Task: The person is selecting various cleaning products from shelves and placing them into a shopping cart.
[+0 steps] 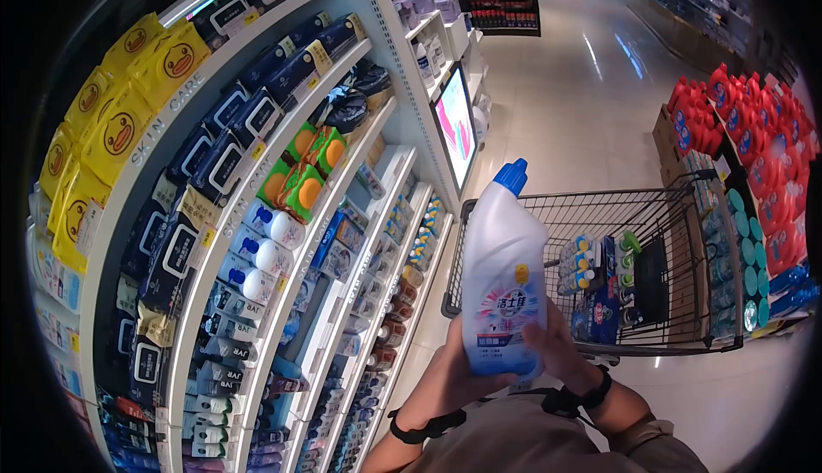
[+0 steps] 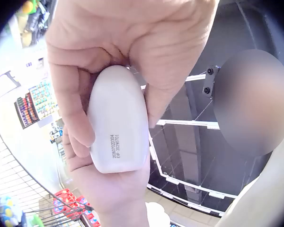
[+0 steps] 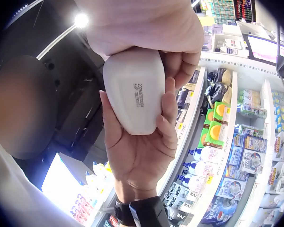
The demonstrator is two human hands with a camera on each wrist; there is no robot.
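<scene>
I hold a white cleaner bottle [image 1: 503, 276] with a blue cap upright in front of me, its printed label facing me. My left hand [image 1: 447, 380] grips its lower left side and my right hand [image 1: 558, 349] wraps the lower right. The left wrist view shows the bottle's base [image 2: 118, 124] with a stamped date code, my left hand [image 2: 132, 38] curled over it from above. Seen from the right wrist, the same base [image 3: 135, 94] sits between my right hand [image 3: 146, 23] above and the left palm [image 3: 142, 156] below.
A wire shopping cart [image 1: 685, 203] with several packs inside stands just beyond the bottle. Curved shelves [image 1: 257, 216] of skin-care goods fill the left, with a lit screen [image 1: 455, 126] at their end. A display of red bottles [image 1: 753, 130] stands on the right. The tiled aisle runs ahead.
</scene>
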